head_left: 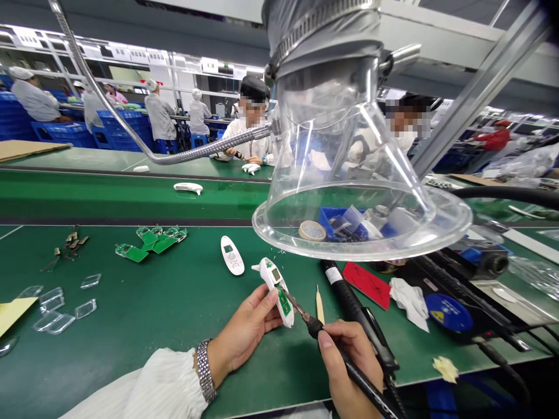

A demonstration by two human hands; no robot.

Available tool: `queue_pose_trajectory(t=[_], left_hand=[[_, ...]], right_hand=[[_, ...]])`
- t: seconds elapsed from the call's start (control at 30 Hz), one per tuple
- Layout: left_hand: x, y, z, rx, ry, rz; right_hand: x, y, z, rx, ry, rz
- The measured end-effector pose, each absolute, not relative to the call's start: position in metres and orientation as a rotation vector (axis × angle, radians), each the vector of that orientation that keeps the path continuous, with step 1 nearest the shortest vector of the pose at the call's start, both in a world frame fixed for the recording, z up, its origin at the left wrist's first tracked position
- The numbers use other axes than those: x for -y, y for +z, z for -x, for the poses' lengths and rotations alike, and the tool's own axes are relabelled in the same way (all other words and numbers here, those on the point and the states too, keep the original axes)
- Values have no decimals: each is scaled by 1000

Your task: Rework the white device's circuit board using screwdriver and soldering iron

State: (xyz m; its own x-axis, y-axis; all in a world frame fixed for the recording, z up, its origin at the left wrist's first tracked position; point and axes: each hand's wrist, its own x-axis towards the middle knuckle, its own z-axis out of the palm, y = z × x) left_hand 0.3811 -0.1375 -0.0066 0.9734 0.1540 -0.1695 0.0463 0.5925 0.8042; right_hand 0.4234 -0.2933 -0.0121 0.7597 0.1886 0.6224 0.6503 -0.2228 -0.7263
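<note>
My left hand (244,326) is closed round a white ear thermometer body (286,311) whose green circuit board and small display face up. In my right hand (351,369) is a black soldering iron (315,327), held like a pen; its tip reaches the circuit board, though exact contact is hard to make out. Just beyond my left hand, a white oval front cover (232,256) with a square window lies flat on the green mat. A thin pale-handled tool (320,305) rests beside the iron's tip.
Above hangs a clear fume hood (362,233). Loose circuit boards (161,240), clear plastic lenses (52,299) and small wired parts (72,241) lie left. On the right are a black tool (358,308), red card (367,285) and soldering station (449,311). Co-workers (248,128) sit opposite.
</note>
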Motion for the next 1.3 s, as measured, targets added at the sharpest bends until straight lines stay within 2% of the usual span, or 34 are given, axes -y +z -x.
queue_pose_trajectory(t=[0.53,1.3], left_hand=[[138,-6,-382,-226,50,-973],[136,-9,-382,-226,46,-983]], right_hand=[[299,-17,-428,495,-275,1724],[301,-18,-432,509,-283,1706]])
